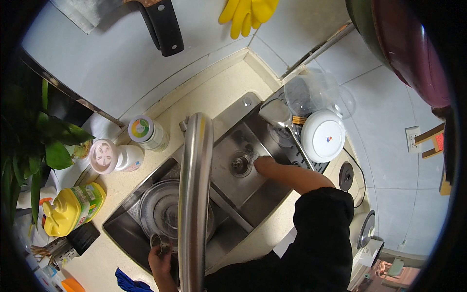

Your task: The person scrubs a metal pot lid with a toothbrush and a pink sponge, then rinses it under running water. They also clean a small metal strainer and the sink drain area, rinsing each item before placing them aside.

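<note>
My left hand (159, 263) is closed around a small round metal strainer cup (161, 243), held at the near left rim of the sink (116, 220). Inside the left basin lies a large round glass lid or dish (153, 207), partly hidden by the tall steel faucet (194, 194). My right hand (265, 166) reaches down into the right basin, just right of the drain (240, 165). Its fingers look curled, and whatever they may hold is hidden beneath them.
Behind the left basin stand a glass jar (148, 133), a white bottle with a pink lid (116, 156) and a yellow jug (75, 207). A white bowl (322, 135) and a ladle (279, 113) sit on the right rack. Yellow gloves (248, 17) hang above.
</note>
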Available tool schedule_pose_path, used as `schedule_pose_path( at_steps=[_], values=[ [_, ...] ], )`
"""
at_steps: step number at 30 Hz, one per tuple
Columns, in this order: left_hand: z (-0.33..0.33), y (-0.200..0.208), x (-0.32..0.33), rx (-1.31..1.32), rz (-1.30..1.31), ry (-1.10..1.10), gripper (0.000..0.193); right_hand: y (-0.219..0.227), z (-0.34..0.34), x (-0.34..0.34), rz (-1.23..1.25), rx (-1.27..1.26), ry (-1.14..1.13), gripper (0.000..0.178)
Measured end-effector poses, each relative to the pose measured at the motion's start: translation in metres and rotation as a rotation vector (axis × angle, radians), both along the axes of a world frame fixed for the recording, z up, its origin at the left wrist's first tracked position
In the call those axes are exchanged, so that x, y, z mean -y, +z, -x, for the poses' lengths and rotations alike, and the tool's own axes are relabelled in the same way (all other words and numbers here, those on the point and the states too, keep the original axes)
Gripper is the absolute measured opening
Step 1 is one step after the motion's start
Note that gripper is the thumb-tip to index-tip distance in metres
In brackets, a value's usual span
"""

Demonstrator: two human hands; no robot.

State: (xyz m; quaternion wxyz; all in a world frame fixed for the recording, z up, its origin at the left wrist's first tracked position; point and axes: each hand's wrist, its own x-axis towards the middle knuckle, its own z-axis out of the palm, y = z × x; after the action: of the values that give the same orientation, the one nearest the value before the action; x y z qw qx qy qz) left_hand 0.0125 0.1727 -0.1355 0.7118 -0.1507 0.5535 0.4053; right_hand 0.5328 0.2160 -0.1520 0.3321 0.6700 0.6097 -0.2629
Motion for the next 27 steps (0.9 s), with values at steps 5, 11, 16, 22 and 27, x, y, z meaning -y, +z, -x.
schedule_pose_path(
  at_steps=[5, 11, 16, 22, 27],
  values=[
    [-0.006, 0.005, -0.002, 0.032, 0.020, 0.031, 0.033, -0.020, -0.015, 0.010, 0.006, -0.025, -0.005, 0.017],
    [-0.016, 0.002, -0.007, 0.038, -0.003, 0.009, 0.034, -0.103, 0.021, 0.040, 0.009, -0.443, -0.433, 0.020],
    [-0.010, -0.001, -0.007, 0.075, -0.004, -0.024, 0.035, -0.239, -0.025, 0.048, -0.205, -0.867, -0.408, 0.011],
    [-0.015, 0.002, -0.011, 0.024, -0.014, 0.001, 0.035, -0.169, 0.029, 0.028, -0.121, -0.425, -0.051, 0.011],
    [-0.018, 0.002, -0.015, 0.046, 0.004, -0.045, 0.033, -0.101, 0.030, 0.070, -0.260, -0.133, -0.277, 0.015]
  ],
)
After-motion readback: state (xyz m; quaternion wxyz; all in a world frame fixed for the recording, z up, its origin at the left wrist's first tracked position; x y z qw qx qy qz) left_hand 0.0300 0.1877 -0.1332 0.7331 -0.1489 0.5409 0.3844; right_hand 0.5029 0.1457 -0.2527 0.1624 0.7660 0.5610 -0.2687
